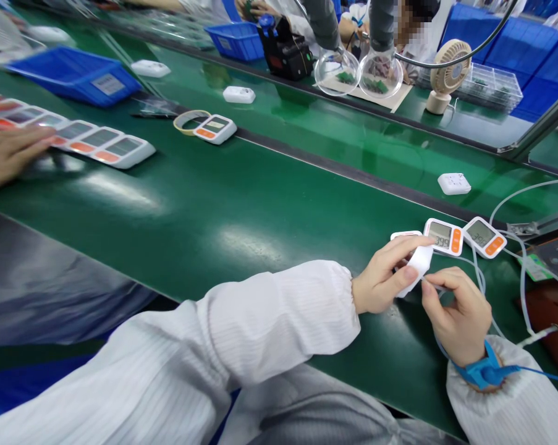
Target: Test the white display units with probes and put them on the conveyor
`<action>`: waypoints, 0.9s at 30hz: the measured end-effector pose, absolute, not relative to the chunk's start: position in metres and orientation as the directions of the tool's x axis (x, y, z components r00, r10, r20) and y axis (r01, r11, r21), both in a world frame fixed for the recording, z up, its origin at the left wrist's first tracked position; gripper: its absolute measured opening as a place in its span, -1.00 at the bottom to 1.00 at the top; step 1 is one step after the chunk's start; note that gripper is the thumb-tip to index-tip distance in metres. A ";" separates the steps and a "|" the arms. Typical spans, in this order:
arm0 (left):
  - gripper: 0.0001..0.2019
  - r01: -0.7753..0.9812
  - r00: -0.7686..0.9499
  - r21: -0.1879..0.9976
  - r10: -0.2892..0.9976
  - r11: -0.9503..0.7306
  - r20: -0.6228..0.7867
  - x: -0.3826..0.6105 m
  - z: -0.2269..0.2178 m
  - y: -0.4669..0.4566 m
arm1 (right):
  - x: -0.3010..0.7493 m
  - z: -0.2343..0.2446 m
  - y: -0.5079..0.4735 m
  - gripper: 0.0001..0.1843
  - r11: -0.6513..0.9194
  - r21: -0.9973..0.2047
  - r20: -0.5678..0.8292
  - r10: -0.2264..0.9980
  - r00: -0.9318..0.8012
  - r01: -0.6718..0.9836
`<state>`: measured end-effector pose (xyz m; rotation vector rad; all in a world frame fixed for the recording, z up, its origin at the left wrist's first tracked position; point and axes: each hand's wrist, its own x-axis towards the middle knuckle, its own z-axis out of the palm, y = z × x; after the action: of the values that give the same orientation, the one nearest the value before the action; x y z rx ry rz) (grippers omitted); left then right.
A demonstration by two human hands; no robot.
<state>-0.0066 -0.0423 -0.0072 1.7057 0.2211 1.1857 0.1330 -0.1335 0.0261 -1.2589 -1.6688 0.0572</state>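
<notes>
My left hand (pixel 383 278) is closed around a small white plastic device (pixel 418 269), held edge-on above the bench so that its face is turned away. At the lower end of that device, my right hand (pixel 461 312) pinches a thin white cable (pixel 439 288); whether its tip is inside the device I cannot tell. A blue wrist strap (pixel 485 371) circles my right wrist. Just beyond my fingers lie a white digital meter (pixel 444 237) with orange buttons and lit digits, and a second such meter (pixel 485 237). Another white device (pixel 406 235) is partly hidden behind my left hand.
Loose white cables (pixel 522 296) run along the right side near a brown box (pixel 550 321). A co-worker's hand (pixel 14 148) rests by a row of meters (pixel 105 145) at left. A blue tray (pixel 75 74), yellow tape roll (pixel 190 120) and white units (pixel 453 183) lie farther off.
</notes>
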 end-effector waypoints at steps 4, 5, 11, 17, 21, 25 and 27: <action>-0.51 -0.347 0.480 0.755 0.587 -0.556 0.653 -0.007 -0.007 -0.042 | 0.133 0.026 -0.134 -0.87 0.461 -0.563 0.663 0.747 0.042 0.685; -0.51 -0.344 0.479 0.751 0.583 -0.564 0.656 -0.008 -0.007 -0.043 | 0.132 0.027 -0.134 -0.87 0.460 -0.566 0.659 0.751 0.040 0.684; -0.51 -0.337 0.469 0.735 0.573 -0.588 0.673 -0.007 -0.006 -0.043 | 0.131 0.029 -0.135 -0.86 0.453 -0.570 0.638 0.770 0.022 0.686; -0.50 -0.371 0.437 0.671 0.517 -0.642 0.736 -0.006 -0.005 -0.042 | 0.131 0.028 -0.136 -0.85 0.487 -0.573 0.649 0.761 0.002 0.659; -0.50 -0.374 0.434 0.663 0.509 -0.649 0.743 -0.007 -0.005 -0.043 | 0.132 0.029 -0.134 -0.85 0.524 -0.544 0.667 0.744 -0.041 0.655; -0.52 -0.329 0.456 0.686 0.527 -0.649 0.717 -0.008 -0.005 -0.043 | 0.134 0.030 -0.132 -0.86 0.533 -0.480 0.684 0.725 -0.084 0.697; -0.52 -0.313 0.462 0.685 0.525 -0.658 0.715 -0.008 -0.005 -0.042 | 0.133 0.030 -0.132 -0.87 0.527 -0.471 0.685 0.724 -0.082 0.707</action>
<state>-0.0084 -0.0421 -0.0050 1.8952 0.1777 1.2955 0.1335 -0.1320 0.0297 -1.1911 -1.8016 0.0214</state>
